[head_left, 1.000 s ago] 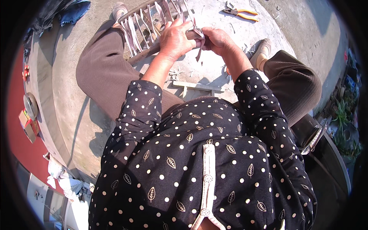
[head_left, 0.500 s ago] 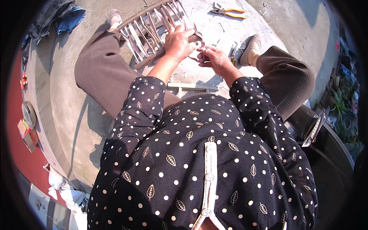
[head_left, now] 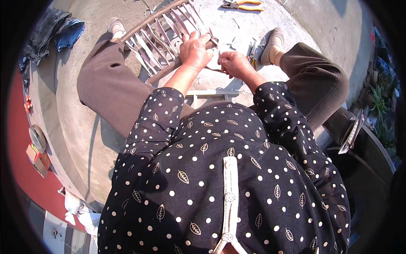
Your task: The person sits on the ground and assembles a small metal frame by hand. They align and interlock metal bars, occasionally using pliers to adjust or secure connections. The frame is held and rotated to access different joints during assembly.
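A frame with brown rails (head_left: 149,20) and several pale flat strips (head_left: 153,45) wound across it lies tilted between my lower legs. My left hand (head_left: 196,51) rests over the right part of the near rail, thumb and fingers partly spread, pressing on it. Right of it, my right hand (head_left: 237,64) is closed, fingertips pinched on the end of a strip that comes off the rail's end. A dark bit of strip hangs below, between the hands. What lies under my left palm is hidden.
Pliers with orange handles (head_left: 243,6) lie at the far side. A second tool with yellow-and-black handles (head_left: 253,60) lies beside my right shoe (head_left: 272,46). Pale scraps (head_left: 234,44) are scattered on the ground. A pale wooden piece (head_left: 213,92) is close to my lap.
My right hand has gone from loosely spread fingers to a tighter curl at the strip. My left hand stays on the rail. The view has shifted slightly.
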`<state>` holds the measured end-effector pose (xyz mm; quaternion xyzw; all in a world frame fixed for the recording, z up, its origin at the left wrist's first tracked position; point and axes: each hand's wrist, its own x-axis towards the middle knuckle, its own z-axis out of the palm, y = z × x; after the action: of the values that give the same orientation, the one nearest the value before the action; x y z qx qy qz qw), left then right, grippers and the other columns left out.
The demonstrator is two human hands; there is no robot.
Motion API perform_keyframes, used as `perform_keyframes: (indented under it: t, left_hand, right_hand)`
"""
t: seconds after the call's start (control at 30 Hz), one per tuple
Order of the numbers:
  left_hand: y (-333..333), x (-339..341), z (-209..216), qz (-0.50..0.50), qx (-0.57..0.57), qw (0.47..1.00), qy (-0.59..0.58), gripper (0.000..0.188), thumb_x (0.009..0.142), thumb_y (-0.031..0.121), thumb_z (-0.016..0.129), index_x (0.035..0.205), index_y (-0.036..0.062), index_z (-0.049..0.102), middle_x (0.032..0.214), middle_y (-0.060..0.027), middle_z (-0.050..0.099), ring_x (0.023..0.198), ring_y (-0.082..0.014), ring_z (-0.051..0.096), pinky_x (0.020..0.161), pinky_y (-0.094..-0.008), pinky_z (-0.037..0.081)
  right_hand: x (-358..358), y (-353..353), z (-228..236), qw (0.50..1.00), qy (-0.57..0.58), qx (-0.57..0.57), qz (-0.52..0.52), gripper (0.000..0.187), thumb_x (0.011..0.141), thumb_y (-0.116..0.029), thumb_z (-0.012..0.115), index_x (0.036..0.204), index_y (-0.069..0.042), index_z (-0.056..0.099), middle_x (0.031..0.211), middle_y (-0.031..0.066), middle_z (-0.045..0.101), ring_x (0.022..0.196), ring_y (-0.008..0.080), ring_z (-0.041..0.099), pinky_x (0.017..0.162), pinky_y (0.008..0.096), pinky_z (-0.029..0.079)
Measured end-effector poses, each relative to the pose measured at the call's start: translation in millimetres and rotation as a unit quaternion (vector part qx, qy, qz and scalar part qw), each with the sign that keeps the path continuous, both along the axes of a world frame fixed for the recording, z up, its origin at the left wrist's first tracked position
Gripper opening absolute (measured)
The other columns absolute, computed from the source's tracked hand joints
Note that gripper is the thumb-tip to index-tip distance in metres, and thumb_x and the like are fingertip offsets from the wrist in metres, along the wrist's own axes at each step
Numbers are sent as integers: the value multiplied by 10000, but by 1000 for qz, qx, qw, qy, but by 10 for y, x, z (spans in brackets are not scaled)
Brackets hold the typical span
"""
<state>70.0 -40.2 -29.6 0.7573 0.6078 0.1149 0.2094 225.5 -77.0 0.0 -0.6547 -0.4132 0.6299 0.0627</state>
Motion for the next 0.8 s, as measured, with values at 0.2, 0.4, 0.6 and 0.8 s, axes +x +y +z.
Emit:
perform_keyframes:
  t: [0.2,0.4,0.6,0.8]
  left_hand:
    - [17,14,14,-2,10,1000,4,341,638,234,741,973,199,690,1097,-97,588,1067,-370,507,841,-449,489]
    - [40,33,70,-15,-73,997,8,428,616,244,762,1035,201,686,1219,-152,560,1108,-395,496,915,-445,462]
    - [29,64,84,-34,-36,998,31,349,621,238,780,960,198,707,1063,-94,592,1063,-333,518,853,-425,487]
    - [44,76,73,-49,-19,998,36,340,616,254,781,938,185,696,1062,-102,593,1033,-335,530,856,-428,487]
  right_hand:
    - [109,-31,60,998,43,-12,-51,187,919,-158,523,888,-19,645,643,15,562,531,97,535,457,252,469]
    - [203,-205,-395,957,-154,230,85,174,884,-152,545,875,-31,670,698,160,646,603,270,629,588,389,511]
    - [72,-89,-642,932,-246,225,139,152,846,-122,527,850,-70,669,821,187,665,809,358,659,726,445,515]
    - [-55,-7,-720,934,-253,191,164,229,868,-118,475,960,-83,682,918,184,681,891,350,664,789,443,526]
